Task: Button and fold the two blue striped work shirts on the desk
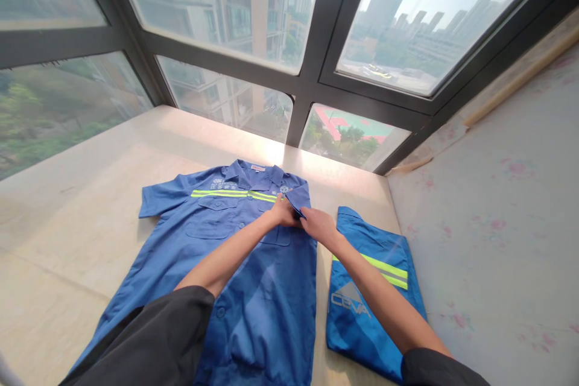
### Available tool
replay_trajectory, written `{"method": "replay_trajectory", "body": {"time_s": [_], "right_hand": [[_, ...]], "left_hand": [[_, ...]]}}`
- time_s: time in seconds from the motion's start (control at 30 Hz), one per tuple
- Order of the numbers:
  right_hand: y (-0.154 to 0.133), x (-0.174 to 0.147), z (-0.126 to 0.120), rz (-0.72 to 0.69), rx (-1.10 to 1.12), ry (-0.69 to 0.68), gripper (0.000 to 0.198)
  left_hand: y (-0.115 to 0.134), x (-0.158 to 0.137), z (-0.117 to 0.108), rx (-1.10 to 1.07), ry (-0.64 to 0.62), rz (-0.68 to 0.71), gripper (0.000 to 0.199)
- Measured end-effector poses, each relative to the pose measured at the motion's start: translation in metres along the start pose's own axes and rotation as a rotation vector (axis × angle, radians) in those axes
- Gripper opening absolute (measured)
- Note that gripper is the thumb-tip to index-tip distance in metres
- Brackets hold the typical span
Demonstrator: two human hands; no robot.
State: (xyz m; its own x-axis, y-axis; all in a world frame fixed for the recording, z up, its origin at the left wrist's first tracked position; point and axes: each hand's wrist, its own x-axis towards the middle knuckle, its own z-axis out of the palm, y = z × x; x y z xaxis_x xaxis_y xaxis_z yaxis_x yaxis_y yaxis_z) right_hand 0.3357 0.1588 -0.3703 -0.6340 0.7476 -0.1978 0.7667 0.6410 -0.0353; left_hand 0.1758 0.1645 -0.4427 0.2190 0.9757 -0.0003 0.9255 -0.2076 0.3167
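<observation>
A blue short-sleeved work shirt [253, 277] lies front up, its collar towards the window and yellow-green stripes across the chest. Its right-hand sleeve [299, 196] is turned inward over the chest. My left hand [284, 212] is closed on that sleeve's edge near the chest pocket, fingers partly hidden. Just beside it, my right hand [319, 224] pinches the same sleeve's cuff between thumb and fingers. The other sleeve [165, 196] is spread out flat to the left.
To the right lies a folded brighter blue garment [353, 338] with yellow-green stripes and a CEVA print, partly under my right forearm. Both rest on a pale ledge [67, 211]. Dark window frames [312, 66] stand behind, and a flowered wall [493, 241] borders the right side.
</observation>
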Motion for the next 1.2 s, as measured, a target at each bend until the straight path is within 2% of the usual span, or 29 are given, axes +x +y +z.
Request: {"method": "replay_trajectory", "body": {"time_s": [0.1, 0.17, 0.23, 0.3, 0.37, 0.4, 0.47, 0.53, 0.57, 0.7, 0.87, 1.03, 1.13, 1.2], "right_hand": [[-0.001, -0.003, 0.006, 0.007, -0.008, 0.027, 0.022], [-0.006, -0.006, 0.010, -0.039, -0.024, 0.068, 0.025], [-0.013, -0.008, 0.015, -0.166, -0.024, 0.088, 0.025], [-0.018, -0.009, 0.020, -0.337, 0.018, 0.068, 0.026], [-0.018, -0.007, 0.024, -0.438, 0.103, 0.084, 0.030], [-0.016, -0.006, 0.025, -0.436, 0.152, 0.125, 0.031], [-0.010, -0.002, 0.028, -0.330, 0.226, 0.237, 0.034], [-0.004, 0.001, 0.035, -0.192, 0.242, 0.297, 0.037], [-0.002, 0.001, 0.040, -0.145, 0.233, 0.294, 0.042], [-0.005, -0.013, 0.069, -0.106, 0.201, 0.204, 0.068], [-0.015, -0.043, 0.094, -0.094, 0.196, 0.186, 0.080], [-0.018, -0.058, 0.085, -0.076, 0.199, 0.177, 0.082], [-0.019, -0.053, 0.069, -0.056, 0.192, 0.191, 0.077], [-0.020, -0.046, 0.060, -0.017, 0.167, 0.231, 0.074]], "left_hand": [[-0.020, -0.013, -0.012, 0.006, 0.053, -0.143, 0.055], [-0.027, -0.014, -0.021, -0.034, 0.155, -0.260, 0.051], [-0.028, -0.007, -0.033, -0.101, 0.277, -0.309, 0.051], [-0.021, 0.007, -0.046, -0.147, 0.380, -0.301, 0.050], [-0.010, 0.023, -0.057, -0.134, 0.442, -0.263, 0.049], [-0.003, 0.030, -0.060, -0.105, 0.445, -0.211, 0.048], [0.008, 0.045, -0.059, -0.022, 0.390, -0.034, 0.047], [0.014, 0.057, -0.050, 0.060, 0.266, 0.150, 0.050], [0.014, 0.062, -0.042, 0.094, 0.198, 0.197, 0.052], [-0.004, 0.071, -0.009, 0.151, -0.002, 0.129, 0.060], [-0.023, 0.070, 0.011, 0.133, 0.038, 0.067, 0.069], [-0.021, 0.072, 0.011, 0.144, 0.044, 0.050, 0.071], [-0.019, 0.071, 0.009, 0.172, 0.086, 0.063, 0.071], [-0.018, 0.070, 0.007, 0.198, 0.129, 0.128, 0.068]]}}
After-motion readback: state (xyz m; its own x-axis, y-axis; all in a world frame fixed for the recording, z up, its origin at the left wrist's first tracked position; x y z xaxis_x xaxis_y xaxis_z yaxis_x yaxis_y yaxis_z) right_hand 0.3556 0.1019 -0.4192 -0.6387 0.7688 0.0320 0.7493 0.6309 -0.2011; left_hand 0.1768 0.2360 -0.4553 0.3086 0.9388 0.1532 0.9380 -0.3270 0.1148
